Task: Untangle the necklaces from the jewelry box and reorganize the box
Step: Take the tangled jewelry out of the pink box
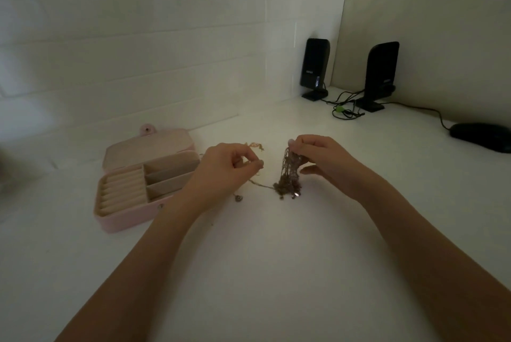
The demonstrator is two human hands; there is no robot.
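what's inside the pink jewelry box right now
The open jewelry box shows only bare cream ring rolls on its left and compartments that look empty. The left hand hides their right ends.

text: none legible | speakers [314, 66]: small logos, too blurred to read

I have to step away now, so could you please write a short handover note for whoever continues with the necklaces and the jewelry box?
Left hand: pinches one thin chain drawn sideways out of the clump.
Right hand: holds up the tangled clump of necklaces, whose lower end hangs at the white table.
Jewelry box: pink, lid open, on the table left of the hands; no jewelry visible in its compartments.
A small pendant lies near the left wrist.
Done: necklaces out of the box, one strand partly freed.
Left: separate the remaining chains, then lay everything back in the box.
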